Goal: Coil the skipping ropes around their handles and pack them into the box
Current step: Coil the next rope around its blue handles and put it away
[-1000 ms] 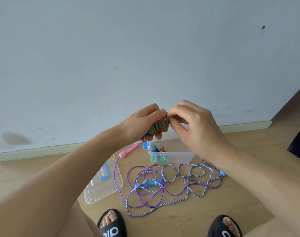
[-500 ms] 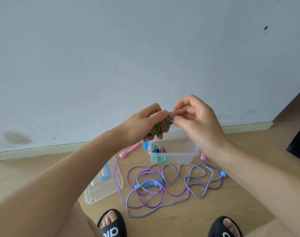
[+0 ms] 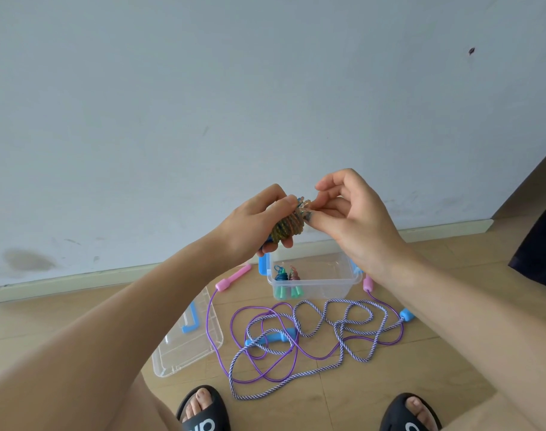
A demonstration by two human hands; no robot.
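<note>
Head view. Your left hand (image 3: 250, 222): grip closed round the coiled rope bundle (image 3: 288, 227), held above the box (image 3: 312, 276). Your right hand (image 3: 355, 219): fingertips pinching the bundle's top end. Box on the floor: one coiled rope (image 3: 285, 283) inside. In front of it: purple rope (image 3: 265, 353) and striped rope (image 3: 337, 325), tangled together. Lid (image 3: 187, 337): left of these.

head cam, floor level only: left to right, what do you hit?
Clear box lid → pink handle → clear box with a coiled rope inside → second pink handle → blue handle. The loose ropes overlap and are left out.
</note>
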